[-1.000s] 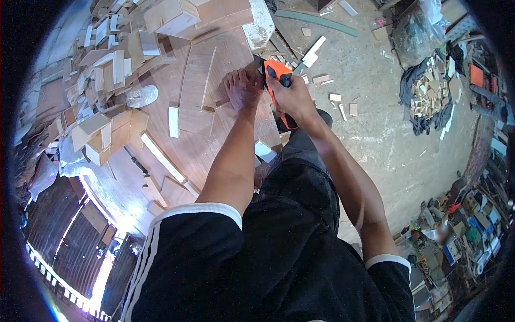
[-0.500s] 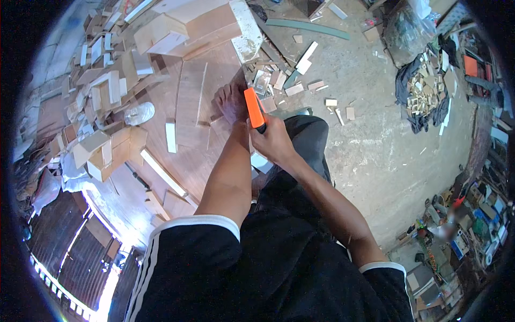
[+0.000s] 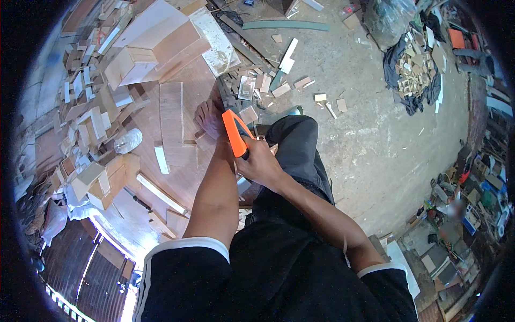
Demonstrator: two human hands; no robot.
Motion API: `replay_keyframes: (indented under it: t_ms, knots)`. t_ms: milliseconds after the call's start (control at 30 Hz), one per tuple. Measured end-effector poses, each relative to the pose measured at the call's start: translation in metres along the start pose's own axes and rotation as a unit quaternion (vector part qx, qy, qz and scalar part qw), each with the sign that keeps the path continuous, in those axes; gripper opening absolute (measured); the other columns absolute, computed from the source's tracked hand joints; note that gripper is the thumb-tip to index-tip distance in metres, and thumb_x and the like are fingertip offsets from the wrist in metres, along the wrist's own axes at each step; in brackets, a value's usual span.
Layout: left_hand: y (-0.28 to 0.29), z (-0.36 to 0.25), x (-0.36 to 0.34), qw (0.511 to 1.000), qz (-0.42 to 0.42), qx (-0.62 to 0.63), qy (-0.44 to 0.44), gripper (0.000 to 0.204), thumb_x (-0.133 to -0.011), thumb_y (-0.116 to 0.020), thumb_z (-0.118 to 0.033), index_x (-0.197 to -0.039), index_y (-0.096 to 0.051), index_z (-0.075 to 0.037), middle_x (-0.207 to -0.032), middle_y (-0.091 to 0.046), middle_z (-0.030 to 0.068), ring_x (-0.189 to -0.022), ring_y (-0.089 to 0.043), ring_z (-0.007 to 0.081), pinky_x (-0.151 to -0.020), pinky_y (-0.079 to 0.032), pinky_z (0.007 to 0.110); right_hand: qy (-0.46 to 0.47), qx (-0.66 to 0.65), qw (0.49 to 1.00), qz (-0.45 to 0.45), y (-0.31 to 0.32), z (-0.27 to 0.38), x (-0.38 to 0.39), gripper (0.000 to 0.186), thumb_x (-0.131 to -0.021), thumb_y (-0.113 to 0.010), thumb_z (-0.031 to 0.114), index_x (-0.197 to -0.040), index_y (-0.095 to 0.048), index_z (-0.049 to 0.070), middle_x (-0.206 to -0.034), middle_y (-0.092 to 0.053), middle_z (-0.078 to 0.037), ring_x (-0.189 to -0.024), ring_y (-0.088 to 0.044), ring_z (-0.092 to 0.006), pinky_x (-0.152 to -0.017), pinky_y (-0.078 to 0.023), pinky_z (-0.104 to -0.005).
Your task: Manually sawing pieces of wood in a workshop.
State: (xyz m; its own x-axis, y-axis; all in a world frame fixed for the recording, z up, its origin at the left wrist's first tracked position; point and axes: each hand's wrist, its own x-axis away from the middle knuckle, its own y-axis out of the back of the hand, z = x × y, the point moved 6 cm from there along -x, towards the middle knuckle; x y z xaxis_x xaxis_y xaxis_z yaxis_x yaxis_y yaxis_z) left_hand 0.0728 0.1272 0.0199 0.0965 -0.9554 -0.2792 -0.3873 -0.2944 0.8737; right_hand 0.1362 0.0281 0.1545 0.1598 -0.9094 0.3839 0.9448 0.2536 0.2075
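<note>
Clock directions taken from the centre of view. Progress: I judged the work to be partway through. The right grip point(image 3: 261, 163), close to centre, was closed around an orange-handled tool point(image 3: 234, 134), which I took for a handsaw. The tool lay toward 10–11 o'clock, at the edge of the tabletop point(image 3: 183, 181). The left grip point(image 3: 210, 119) was just beside it, fingers spread and holding nothing that I could make out; what lay under the palm was unclear. I saw no cut line and no freed end at the blade, so I counted that piece as unfinished.

Already joined: a large box point(image 3: 130, 65) at 10–11 o'clock and a smaller box point(image 3: 122, 173) just below 9.

Materials: both boxes were thin, pale wood panels meeting at squared corners. The tabletop was brown and wood-grained; a flat board point(image 3: 171, 102) at 10 o'clock showed similar grain and a narrow pale edge. A straight, light strip point(image 3: 161, 193) lay at 8 o'clock, a clear crumpled container point(image 3: 127, 141) near 9. The tool's handle was smooth, bright orange with a black part. At 2 o'clock, blocky offcuts point(image 3: 416, 71) sat in dark cloth point(image 3: 390, 81) on a scuffed grey floor point(image 3: 386, 155).
</note>
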Motion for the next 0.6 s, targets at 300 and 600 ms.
replay_keyframes:
  t_ms: [300, 600]
  knots:
    - [-0.001, 0.005, 0.003, 1.0, 0.006, -0.014, 0.01, 0.018, -0.076, -0.059, -0.026, -0.079, -0.056, -0.009, -0.086, -0.056, 0.0102, -0.094, -0.053, 0.0289, -0.089, -0.038, 0.044, -0.018, -0.001, 1.0, -0.001, 0.003, 0.002, 0.003, 0.015, -0.078, -0.058, 0.007, -0.088, -0.057, -0.004, -0.062, -0.058, -0.019, -0.052, -0.058, -0.0232, -0.053, -0.045, -0.0375]
    - [0.016, 0.024, 0.016, 0.998, 0.005, -0.038, 0.05, 0.017, -0.075, -0.058, -0.025, -0.079, -0.056, -0.009, -0.086, -0.056, 0.0102, -0.095, -0.053, 0.029, -0.089, -0.038, 0.044, -0.025, -0.035, 0.999, -0.031, 0.008, 0.011, 0.015, 0.015, -0.081, -0.06, 0.009, -0.087, -0.059, -0.004, -0.063, -0.056, -0.017, -0.057, -0.056, -0.0191, -0.057, -0.045, -0.035]
